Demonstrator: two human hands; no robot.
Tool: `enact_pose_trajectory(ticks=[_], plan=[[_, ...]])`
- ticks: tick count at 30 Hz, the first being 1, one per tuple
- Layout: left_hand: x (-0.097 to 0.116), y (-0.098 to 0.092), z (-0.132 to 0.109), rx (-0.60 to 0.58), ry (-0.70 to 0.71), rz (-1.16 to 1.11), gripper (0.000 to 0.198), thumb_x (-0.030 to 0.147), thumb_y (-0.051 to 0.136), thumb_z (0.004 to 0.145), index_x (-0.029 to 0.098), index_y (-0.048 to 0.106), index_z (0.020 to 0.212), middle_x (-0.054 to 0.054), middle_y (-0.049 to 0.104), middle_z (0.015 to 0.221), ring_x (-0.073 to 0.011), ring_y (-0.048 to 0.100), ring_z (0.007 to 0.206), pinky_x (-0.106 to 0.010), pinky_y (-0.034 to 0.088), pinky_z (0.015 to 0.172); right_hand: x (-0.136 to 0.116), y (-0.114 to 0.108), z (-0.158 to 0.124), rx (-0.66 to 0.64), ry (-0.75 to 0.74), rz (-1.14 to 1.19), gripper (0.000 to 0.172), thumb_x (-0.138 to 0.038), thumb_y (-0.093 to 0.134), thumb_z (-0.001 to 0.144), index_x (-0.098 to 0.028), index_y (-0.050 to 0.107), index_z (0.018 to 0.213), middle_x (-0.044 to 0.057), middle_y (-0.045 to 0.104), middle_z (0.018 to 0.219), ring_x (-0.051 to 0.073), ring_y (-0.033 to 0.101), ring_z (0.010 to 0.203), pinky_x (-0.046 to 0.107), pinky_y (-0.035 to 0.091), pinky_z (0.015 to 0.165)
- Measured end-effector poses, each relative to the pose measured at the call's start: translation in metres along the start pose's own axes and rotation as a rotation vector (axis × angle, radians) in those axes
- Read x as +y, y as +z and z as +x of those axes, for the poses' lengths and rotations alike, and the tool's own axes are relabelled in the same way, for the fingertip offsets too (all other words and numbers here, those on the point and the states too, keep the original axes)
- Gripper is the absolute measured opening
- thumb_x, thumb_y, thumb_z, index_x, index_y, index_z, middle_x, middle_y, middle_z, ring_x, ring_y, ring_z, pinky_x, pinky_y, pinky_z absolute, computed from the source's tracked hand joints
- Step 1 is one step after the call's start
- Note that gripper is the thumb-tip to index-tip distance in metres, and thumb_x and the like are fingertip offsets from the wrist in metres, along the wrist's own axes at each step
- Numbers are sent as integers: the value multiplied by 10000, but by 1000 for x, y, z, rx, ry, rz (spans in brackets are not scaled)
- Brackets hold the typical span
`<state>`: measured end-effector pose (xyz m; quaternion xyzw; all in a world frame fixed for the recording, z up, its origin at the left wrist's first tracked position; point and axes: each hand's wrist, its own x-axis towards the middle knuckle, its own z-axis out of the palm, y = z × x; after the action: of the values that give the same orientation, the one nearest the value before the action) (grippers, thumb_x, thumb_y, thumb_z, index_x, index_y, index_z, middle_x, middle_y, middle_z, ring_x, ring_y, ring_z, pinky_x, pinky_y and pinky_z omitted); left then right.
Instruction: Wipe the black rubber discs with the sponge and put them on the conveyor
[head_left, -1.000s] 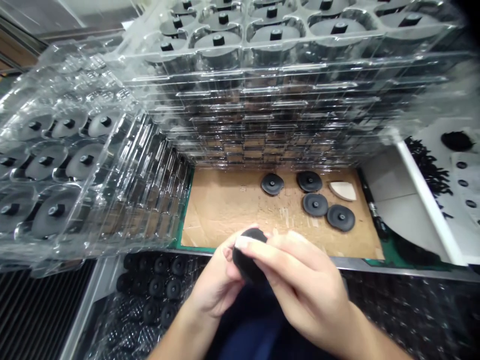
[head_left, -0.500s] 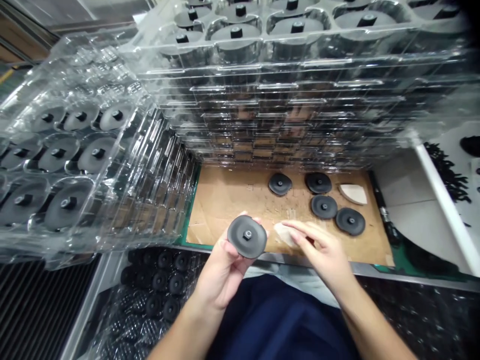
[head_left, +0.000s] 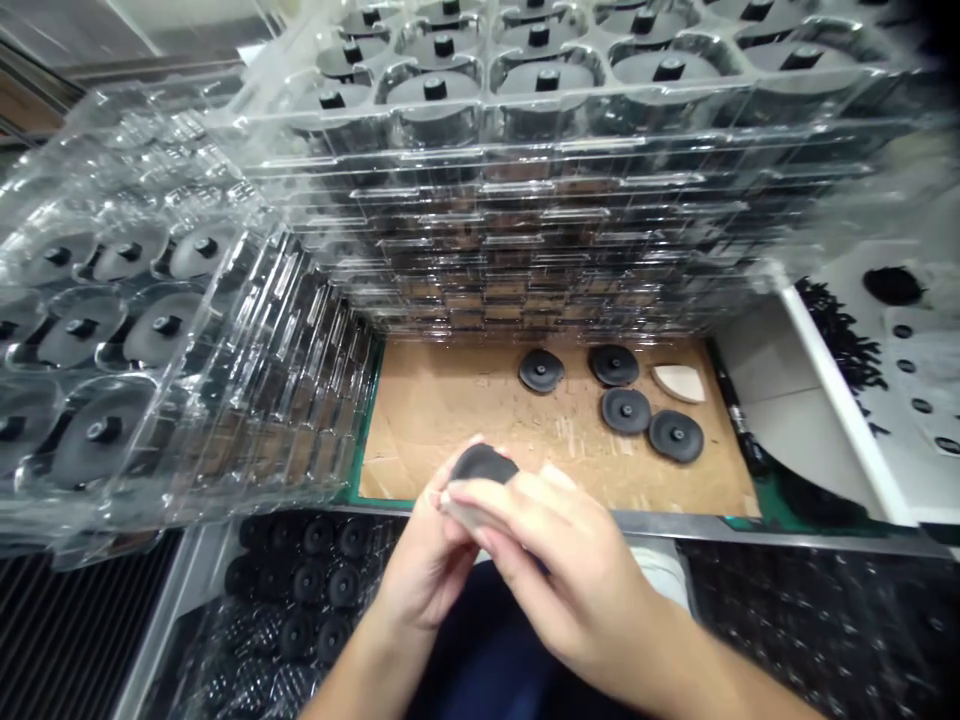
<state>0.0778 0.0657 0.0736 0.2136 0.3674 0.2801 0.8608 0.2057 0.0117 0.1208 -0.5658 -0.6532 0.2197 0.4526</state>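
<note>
My left hand (head_left: 424, 550) is wrapped round a black rounded disc (head_left: 484, 463), which is now tilted so that only part of its dark face shows. My right hand (head_left: 570, 555) is closed at the disc's near edge, its fingers overlapping those of my left hand. Between the right fingertips and thumb shows a pale wedge-shaped piece (head_left: 474, 518), mostly hidden by the fingers. Just behind the right knuckles a pale patch (head_left: 556, 476) is partly covered, and I cannot tell what it is. Several similar discs (head_left: 625, 410) with central stubs lie on the cardboard beyond.
Another cream wedge (head_left: 679, 382) lies on the cardboard sheet (head_left: 427, 400) at right. Tall stacks of clear plastic trays (head_left: 525, 190) holding discs rise behind and at left (head_left: 225, 370). A white panel (head_left: 840, 400) stands at right. More black parts (head_left: 307, 580) are below the table edge.
My right hand has moved left from the cardboard to the disc, bringing the pale piece against it. The disc has tilted in my left hand. The view has shifted slightly.
</note>
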Motion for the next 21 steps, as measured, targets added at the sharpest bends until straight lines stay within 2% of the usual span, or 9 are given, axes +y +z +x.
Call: enact_pose_trajectory(ticks=[2, 4, 6, 7, 10, 13, 15, 18, 21], plan=[[1, 0, 1, 17, 11, 22, 610, 310, 862, 524, 247, 650, 1093, -45, 686, 1093, -226, 638, 1002, -269, 516, 847, 3, 2, 2, -79, 30, -16, 211, -128, 463, 922, -148, 625, 1056, 39, 704, 926, 147, 608, 767, 278, 455, 700], [0, 3, 2, -13, -10, 32, 581, 350, 866, 504, 223, 674, 1037, -46, 704, 1014, -222, 648, 959, -260, 522, 818, 5, 4, 6, 16, 30, -109, 221, -144, 436, 935, -135, 628, 1046, 57, 703, 922, 159, 594, 749, 290, 434, 679], [-1, 8, 2, -51, -46, 38, 546, 380, 856, 517, 198, 687, 1003, -58, 711, 964, -224, 649, 945, -276, 513, 847, 4, 6, 9, 138, -8, -193, 266, -153, 393, 946, -94, 609, 1090, 93, 692, 896, 181, 577, 737, 319, 419, 675], [-1, 9, 1, -56, -54, 36, 542, 386, 846, 536, 197, 685, 1018, -62, 710, 973, -226, 647, 954, -291, 502, 878, 3, 5, 9, 153, -34, -184, 276, -148, 384, 946, -81, 599, 1107, 98, 685, 875, 182, 570, 732, 323, 419, 679], [4, 9, -1, -40, -29, 13, 583, 347, 848, 551, 245, 663, 1095, -39, 700, 1053, -208, 639, 988, -293, 473, 931, 2, -4, -2, 14, -65, -48, 237, -118, 427, 926, -110, 602, 1086, 59, 674, 844, 154, 567, 733, 293, 425, 684], [7, 6, -1, -64, -6, -29, 582, 308, 881, 481, 271, 697, 1031, -5, 707, 1032, -181, 648, 957, -236, 495, 870, 6, -18, -16, -65, 50, -66, 209, -115, 467, 907, -159, 615, 1049, 8, 651, 766, 128, 548, 660, 267, 412, 641], [6, 7, 0, -82, 9, -56, 537, 281, 876, 499, 280, 708, 1009, 6, 708, 1038, -153, 645, 948, -191, 497, 839, 8, -24, -21, -32, 122, -150, 205, -116, 468, 906, -167, 612, 1042, 10, 654, 778, 134, 552, 660, 276, 408, 645], [6, 10, 1, -97, 62, -67, 497, 236, 848, 563, 291, 702, 1034, 7, 697, 1095, -138, 634, 969, -169, 496, 840, 7, -23, -20, 57, 127, -244, 216, -112, 459, 909, -154, 588, 1077, 41, 683, 889, 155, 576, 717, 303, 410, 676], [8, 10, -2, -96, 78, -62, 500, 288, 835, 586, 293, 691, 1064, -3, 683, 1142, -161, 621, 1027, -191, 498, 871, 5, -19, -20, 99, 160, -168, 228, -134, 469, 912, -181, 582, 1104, 26, 690, 911, 146, 597, 731, 290, 437, 690]])
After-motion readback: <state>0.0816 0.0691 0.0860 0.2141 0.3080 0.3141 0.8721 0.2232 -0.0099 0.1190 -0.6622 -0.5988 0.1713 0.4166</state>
